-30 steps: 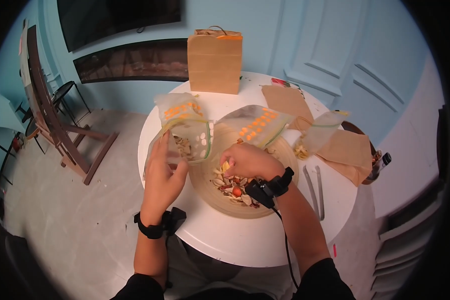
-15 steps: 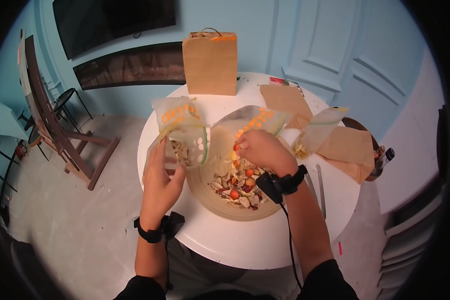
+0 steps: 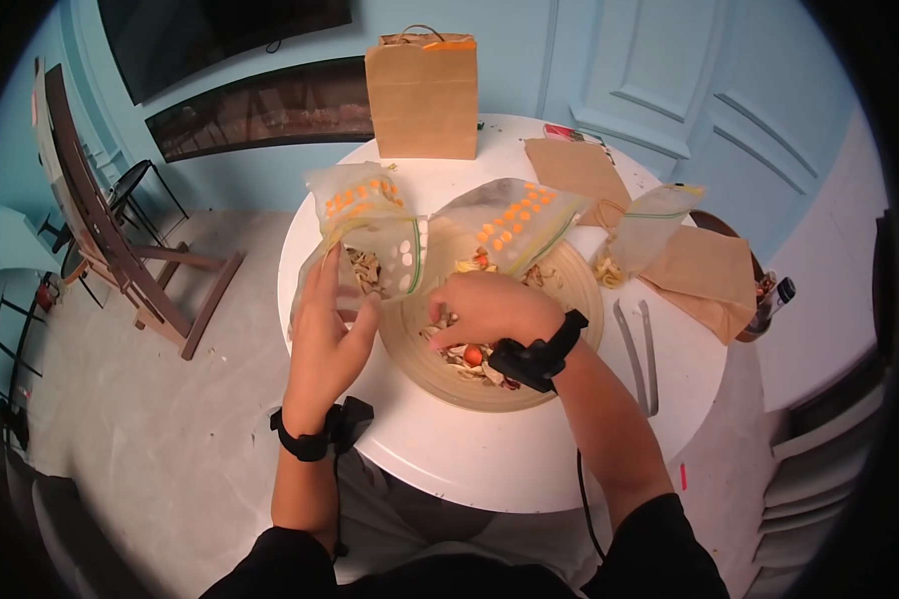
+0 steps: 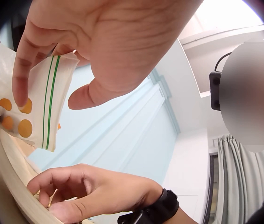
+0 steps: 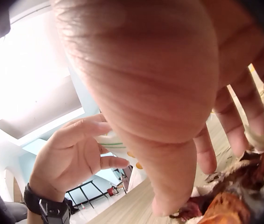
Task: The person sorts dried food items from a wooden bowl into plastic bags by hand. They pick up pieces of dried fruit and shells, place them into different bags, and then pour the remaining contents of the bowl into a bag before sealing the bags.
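Observation:
My left hand (image 3: 328, 344) is at a clear zip bag (image 3: 395, 262) with dried pale slices inside. Its fingers reach nearly straight along the bag's mouth, and the thumb stands off from the bag. In the left wrist view the bag's green seal strip (image 4: 52, 100) shows beside the fingers. My right hand (image 3: 494, 309) is low over the round wooden tray (image 3: 410, 364), fingers spread and loosely bent at a pile of mixed dried pieces (image 3: 479, 371). A round orange-red piece (image 3: 472, 355) lies in that pile. Yellow and red pieces (image 3: 476, 262) lie farther back on the tray.
A second bag (image 3: 360, 200) and an orange-dotted bag (image 3: 509, 225) lie behind the tray. Metal tongs (image 3: 637, 359) rest at the right, near another zip bag (image 3: 654, 235) and brown paper bags (image 3: 704, 285). One tall paper bag (image 3: 422, 100) stands at the back.
My right hand carried a yellow piece to the back of the tray, where yellow and red pieces now lie, then came back to the pile. My left hand stayed at the bag.

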{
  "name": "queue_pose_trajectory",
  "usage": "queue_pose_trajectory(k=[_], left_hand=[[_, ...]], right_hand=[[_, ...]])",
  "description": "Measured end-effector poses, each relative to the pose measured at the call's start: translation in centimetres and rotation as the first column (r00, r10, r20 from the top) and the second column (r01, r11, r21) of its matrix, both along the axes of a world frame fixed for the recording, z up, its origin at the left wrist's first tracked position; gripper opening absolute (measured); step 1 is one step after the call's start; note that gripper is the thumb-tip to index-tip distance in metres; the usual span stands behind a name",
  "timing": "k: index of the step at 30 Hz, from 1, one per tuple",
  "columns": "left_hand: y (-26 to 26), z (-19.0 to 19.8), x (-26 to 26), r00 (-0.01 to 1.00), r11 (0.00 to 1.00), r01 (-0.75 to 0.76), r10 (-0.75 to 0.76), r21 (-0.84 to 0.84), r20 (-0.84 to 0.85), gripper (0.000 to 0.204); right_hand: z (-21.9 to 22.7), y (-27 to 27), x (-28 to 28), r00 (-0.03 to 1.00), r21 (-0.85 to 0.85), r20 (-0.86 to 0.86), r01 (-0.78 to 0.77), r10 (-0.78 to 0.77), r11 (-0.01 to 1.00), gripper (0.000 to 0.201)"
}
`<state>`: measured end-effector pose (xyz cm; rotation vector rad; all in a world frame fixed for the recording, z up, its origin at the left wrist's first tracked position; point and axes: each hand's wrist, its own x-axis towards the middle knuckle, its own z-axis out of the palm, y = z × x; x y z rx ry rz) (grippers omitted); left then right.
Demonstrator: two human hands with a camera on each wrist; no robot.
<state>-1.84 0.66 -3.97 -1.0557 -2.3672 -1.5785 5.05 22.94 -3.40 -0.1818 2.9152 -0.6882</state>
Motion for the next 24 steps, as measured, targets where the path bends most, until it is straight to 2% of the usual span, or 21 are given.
queue_pose_trajectory(k=[5, 8, 11, 14, 17, 20, 24], left_hand=[[0.1, 0.0, 0.5, 1.0, 1.0, 0.012, -0.012, 0.008, 0.021, 0.067], [0.1, 0.1, 0.6, 1.0, 1.0, 0.021, -0.021, 0.004, -0.008, 0.067], [0.1, 0.1, 0.6, 1.0, 1.0, 0.017, -0.017, 0.009, -0.008, 0.066], [0.0, 0.2, 0.8, 1.0, 1.0, 0.012, -0.012, 0.005, -0.003, 0.066], [0.1, 0.3, 0.6, 1.0, 0.999, 0.011, -0.01, 0.039, -0.022, 0.062], [0.1, 0.2, 0.6, 0.999, 0.999, 0.015, -0.013, 0.044, -0.032, 0.062], [0.4, 0.8, 0.9, 1.0, 0.998, 0.028, -0.027, 0.048, -0.012, 0.062]], right_hand=[[0.1, 0.4, -0.6, 0.993, -0.099, 0.111, 0.054, -0.042, 0.994, 0.037], [0.4, 1.3, -0.6, 0.998, -0.115, 0.045, 0.052, -0.047, 0.992, 0.033], [1.0, 1.8, -0.7, 0.997, -0.216, 0.034, 0.081, -0.076, 0.973, 0.035], [2.7, 1.9, -0.3, 0.976, -0.425, 0.182, 0.188, -0.119, 0.886, 0.036], [2.8, 2.4, -0.5, 0.984, -0.541, 0.144, 0.168, -0.106, 0.824, 0.037], [3.7, 2.2, -0.2, 0.966, -0.598, 0.217, 0.247, -0.142, 0.763, 0.036], [3.7, 2.4, -0.3, 0.962, -0.669, 0.208, 0.273, -0.179, 0.691, 0.04]])
